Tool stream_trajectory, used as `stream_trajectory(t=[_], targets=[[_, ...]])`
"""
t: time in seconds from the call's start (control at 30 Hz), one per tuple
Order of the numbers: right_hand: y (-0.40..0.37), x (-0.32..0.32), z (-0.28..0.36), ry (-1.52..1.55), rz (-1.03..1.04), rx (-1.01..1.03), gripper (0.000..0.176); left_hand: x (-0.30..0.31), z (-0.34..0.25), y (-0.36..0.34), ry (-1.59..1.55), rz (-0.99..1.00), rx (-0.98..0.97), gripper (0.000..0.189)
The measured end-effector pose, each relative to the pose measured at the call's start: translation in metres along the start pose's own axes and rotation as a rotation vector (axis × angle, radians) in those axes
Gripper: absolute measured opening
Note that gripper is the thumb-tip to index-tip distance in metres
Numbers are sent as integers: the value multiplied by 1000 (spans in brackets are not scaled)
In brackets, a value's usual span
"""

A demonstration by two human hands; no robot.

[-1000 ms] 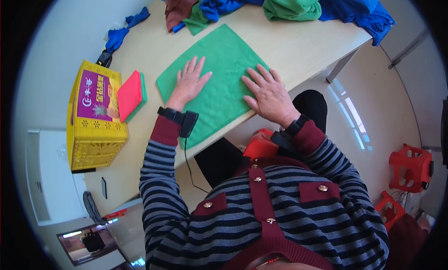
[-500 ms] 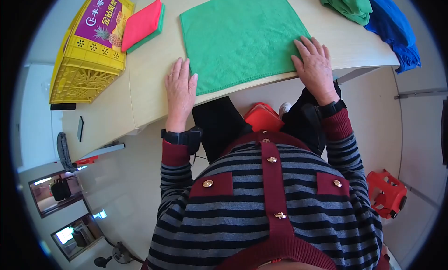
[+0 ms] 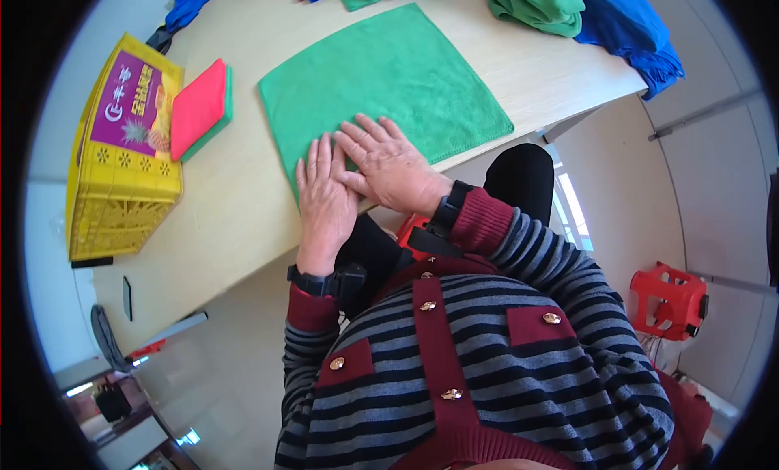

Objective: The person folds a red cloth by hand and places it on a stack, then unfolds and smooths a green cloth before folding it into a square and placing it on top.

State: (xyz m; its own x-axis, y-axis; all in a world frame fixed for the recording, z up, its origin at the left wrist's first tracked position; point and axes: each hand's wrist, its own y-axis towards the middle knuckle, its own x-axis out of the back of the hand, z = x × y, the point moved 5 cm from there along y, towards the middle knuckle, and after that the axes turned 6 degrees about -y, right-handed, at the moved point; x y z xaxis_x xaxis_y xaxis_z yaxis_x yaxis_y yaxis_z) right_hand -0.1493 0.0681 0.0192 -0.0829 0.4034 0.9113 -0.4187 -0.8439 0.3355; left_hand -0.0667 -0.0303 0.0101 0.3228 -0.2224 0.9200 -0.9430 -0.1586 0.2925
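Note:
A green cloth lies spread flat on the table, its near edge close to the table's front edge. My left hand rests on the cloth's near left part, fingers stretched out and pointing away from me. Beside it, my right hand lies flat on the cloth, fingers extended toward the upper left. The two hands meet, with the right thumb over the side of the left hand. Neither hand grips anything.
A yellow basket with a purple label stands at left, and folded red and green cloths lean beside it. A dark flat object lies nearby. Crumpled green and blue cloths lie at the far right. A red stool stands on the floor.
My right hand has moved left across the cloth from its right side to meet my left hand. The view has shifted and turned, so the table appears tilted differently.

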Motion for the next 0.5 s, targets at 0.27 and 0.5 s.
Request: stream_trajectory(t=[0.27,0.5], targets=[[-37,28,-100,-269,-13,-293,69,-1,1,-2,65,51,35,61],[-59,47,-139,-348,15,-404,71,0,1,-2,53,67,51,61]])
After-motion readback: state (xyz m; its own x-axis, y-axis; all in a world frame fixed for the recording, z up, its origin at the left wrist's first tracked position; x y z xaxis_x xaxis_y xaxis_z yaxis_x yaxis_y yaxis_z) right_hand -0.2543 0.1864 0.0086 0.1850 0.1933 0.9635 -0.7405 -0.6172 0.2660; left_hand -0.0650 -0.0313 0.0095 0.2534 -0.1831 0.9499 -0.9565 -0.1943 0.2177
